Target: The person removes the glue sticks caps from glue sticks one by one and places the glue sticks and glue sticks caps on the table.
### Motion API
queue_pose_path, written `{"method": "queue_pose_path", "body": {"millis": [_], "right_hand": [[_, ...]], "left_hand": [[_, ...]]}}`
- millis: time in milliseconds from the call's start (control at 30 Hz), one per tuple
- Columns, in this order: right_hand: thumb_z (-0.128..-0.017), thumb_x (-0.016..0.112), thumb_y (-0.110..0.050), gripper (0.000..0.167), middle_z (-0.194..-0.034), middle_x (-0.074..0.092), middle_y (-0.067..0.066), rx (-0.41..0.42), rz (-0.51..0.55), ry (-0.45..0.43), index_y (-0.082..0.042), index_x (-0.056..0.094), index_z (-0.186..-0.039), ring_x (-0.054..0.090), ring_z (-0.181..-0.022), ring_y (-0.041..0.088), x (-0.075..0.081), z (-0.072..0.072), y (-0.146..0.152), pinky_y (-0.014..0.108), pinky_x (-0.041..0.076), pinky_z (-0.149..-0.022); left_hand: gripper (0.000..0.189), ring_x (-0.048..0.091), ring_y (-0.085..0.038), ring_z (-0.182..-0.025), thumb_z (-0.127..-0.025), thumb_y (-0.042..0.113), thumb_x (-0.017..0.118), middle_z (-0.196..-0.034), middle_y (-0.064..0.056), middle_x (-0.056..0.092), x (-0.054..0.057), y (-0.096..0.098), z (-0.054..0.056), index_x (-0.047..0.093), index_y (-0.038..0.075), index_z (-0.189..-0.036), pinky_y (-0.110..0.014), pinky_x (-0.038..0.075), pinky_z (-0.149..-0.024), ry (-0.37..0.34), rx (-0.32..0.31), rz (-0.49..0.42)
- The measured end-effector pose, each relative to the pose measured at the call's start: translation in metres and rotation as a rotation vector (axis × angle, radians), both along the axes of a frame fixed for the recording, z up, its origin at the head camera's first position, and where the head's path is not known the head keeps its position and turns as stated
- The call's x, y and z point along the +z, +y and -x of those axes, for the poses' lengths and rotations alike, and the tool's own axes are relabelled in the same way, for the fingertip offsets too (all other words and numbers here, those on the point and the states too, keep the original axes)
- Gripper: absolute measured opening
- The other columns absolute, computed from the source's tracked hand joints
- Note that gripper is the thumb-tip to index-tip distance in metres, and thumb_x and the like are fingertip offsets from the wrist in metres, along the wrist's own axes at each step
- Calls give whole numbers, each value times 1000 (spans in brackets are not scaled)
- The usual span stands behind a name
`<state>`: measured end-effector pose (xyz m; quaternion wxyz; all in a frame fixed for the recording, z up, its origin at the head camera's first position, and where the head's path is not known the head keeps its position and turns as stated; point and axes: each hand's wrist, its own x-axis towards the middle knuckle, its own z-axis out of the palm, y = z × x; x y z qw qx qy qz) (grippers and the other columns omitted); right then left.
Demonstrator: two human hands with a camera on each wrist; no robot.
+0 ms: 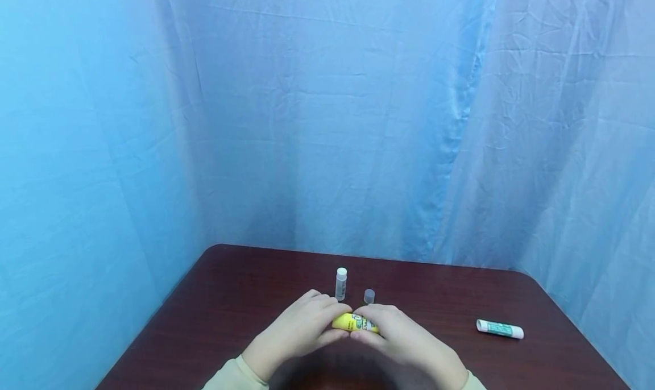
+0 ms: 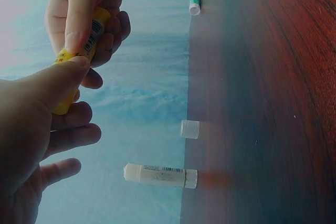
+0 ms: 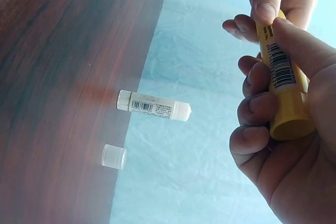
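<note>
Both hands hold a yellow glue stick (image 1: 353, 323) sideways, over the near part of the table. My left hand (image 1: 303, 326) pinches its left end with thumb and fingers, the other fingers spread loosely in the left wrist view. My right hand (image 1: 404, 334) grips the other end; in the right wrist view its fingers curl round the barcode label (image 3: 282, 66). The two thumb tips nearly meet on the barrel. Just beyond the hands, a clear-bodied glue stick (image 1: 340, 285) stands upright with its white top bare. A small translucent cap (image 1: 369, 295) stands to its right.
A white and green glue stick tube (image 1: 500, 329) lies on its side at the right of the dark reddish-brown table (image 1: 435, 299). Light blue curtains (image 1: 327, 123) hang behind the table and along both sides.
</note>
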<state>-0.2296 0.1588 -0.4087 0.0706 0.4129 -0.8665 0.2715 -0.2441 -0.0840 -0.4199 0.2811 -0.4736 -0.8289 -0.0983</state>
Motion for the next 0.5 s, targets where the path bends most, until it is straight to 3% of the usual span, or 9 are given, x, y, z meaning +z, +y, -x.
{"method": "queue_pose_path", "body": {"millis": [133,300,500], "right_hand": [[-102,64,-36,15,-92,60,-21,19,-3,19,-23,69,-109,56,-81,0,-1,1,0,22,50,-72],[-102,63,-37,17,-90,61,-20,36,3,-31,-22,69,-108,56,-79,-1,-2,1,0,22,50,-69],[-102,62,-38,17,-86,60,-20,48,9,-74,-22,68,-104,56,-74,-1,-3,1,1,21,50,-66]], "left_hand": [[23,50,-1,-75,-90,39,77,-81,16,56,-1,-1,1,66,22,-100,-26,44,-81,34,-18,-2],[24,50,-1,-75,-89,42,78,-80,15,58,-2,-1,2,68,22,-97,-25,44,-80,92,-40,2],[24,48,-1,-73,-89,43,78,-79,16,57,-3,-1,3,68,22,-96,-23,43,-77,91,-50,-2]]}}
